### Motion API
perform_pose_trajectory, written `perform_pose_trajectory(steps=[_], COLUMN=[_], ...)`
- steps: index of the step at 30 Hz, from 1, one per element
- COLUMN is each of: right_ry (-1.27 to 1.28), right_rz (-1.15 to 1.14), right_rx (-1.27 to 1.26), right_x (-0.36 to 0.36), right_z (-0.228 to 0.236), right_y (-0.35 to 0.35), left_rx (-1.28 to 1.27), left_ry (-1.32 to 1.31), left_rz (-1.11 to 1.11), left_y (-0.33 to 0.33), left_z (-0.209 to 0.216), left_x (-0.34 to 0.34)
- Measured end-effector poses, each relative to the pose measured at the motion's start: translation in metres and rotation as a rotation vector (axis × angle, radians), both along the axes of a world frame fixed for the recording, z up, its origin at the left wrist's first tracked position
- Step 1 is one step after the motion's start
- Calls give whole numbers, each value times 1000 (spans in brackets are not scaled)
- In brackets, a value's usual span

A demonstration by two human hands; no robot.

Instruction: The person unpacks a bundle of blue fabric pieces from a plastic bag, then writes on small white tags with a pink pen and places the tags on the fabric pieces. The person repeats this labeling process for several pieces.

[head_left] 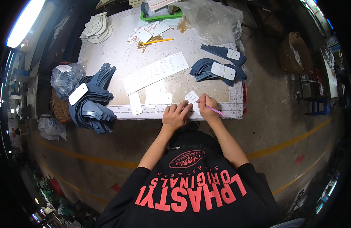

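Note:
My right hand (207, 107) is closed round a pink pen (217, 111), its tip on a small white tag (191, 96) that bears handwriting, close to the table's near edge. Left of that tag my left hand (175, 115) lies flat with its fingers stretched out, fingertips by the tag's edge. Several blank white tags, among them a rectangular tag (161, 98) and an upright tag (135, 104), lie left of my hands. Beyond them a long white card (155, 73) with handwriting rests at a slant.
Stacks of blue cut pieces (92, 102) hang over the table's left edge; more blue pieces (206, 72) lie at the right, with white tags. A yellow pencil (158, 41), rubber bands, pale cut pieces (97, 28), a green tray (160, 17) and a plastic bag (213, 19) are farther back.

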State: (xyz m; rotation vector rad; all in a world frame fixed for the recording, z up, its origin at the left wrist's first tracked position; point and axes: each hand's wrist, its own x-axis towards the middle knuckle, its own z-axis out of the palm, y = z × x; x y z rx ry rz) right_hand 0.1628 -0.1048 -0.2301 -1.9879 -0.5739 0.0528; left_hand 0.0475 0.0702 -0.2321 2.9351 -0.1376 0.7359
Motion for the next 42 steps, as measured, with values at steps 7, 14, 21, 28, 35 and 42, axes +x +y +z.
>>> perform_pose_trajectory(steps=[7,14,21,28,35,42], right_ry=[-27,4,-45,-43,-30,-56], right_rz=[28,58,41,69,29,29], right_rx=[-21,-23,-31,-22,-20,-2], right_x=[1,0,0,0,-1,0], right_z=[-3,-2,-3,-1,-3,-6], right_y=[-2,0,1,-2,2,1], left_rx=[-6,11,13,22,23,15], left_ry=[-7,14,8,-2,-6,-1], left_rz=[1,2,6,8,6,4], left_y=[0,0,0,0,0,0], left_z=[-1,0,1,0,-1,0], left_x=[0,0,0,1,0,0])
